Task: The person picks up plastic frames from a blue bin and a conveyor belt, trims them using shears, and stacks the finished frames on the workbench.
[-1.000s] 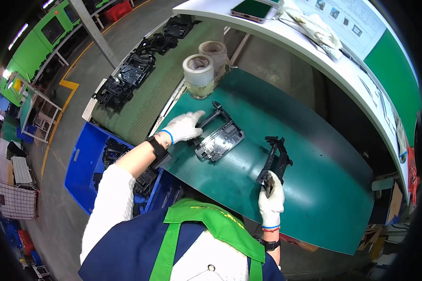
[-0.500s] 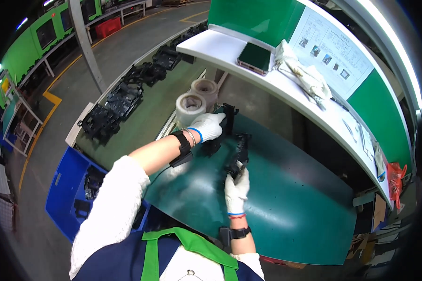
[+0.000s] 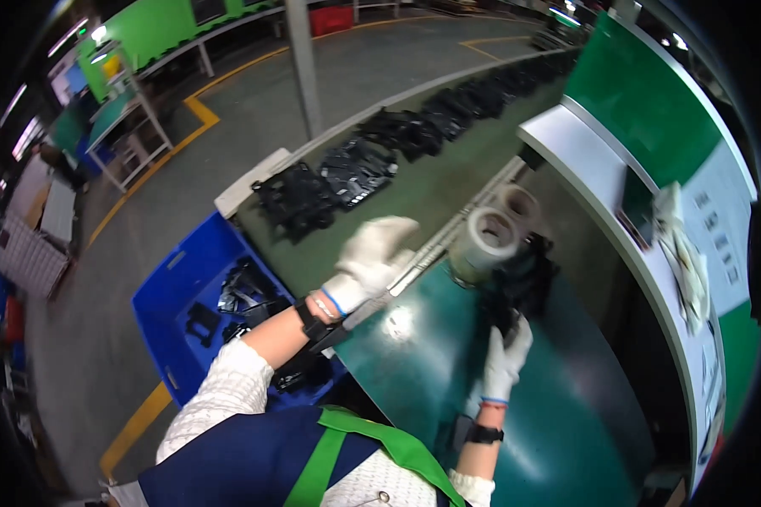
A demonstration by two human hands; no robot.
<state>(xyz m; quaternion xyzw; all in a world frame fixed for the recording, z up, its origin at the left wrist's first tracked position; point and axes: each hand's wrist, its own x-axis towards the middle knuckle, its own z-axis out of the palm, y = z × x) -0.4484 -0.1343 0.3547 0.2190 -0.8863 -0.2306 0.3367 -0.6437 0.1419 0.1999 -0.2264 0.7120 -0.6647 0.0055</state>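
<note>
Gloves on both hands, white knit. My right hand [image 3: 506,359] grips a black moulded plastic part [image 3: 520,283], angular and matte, over the smooth green bench [image 3: 566,422], just right of the tape rolls [image 3: 490,241]. My left hand [image 3: 372,258] hangs loose and blurred, left of those rolls, holding nothing. I judge I'm mid-transfer; next I need the left hand to steady the part.

Left hand [image 3: 372,258]: white glove, raised, fingers loosely spread and blurred, nothing in its grip; forearm bare, dark wrist strap. Right hand [image 3: 506,359]: white glove, arm extended forward, fingers closed in a grip; dark band at wrist.
</note>
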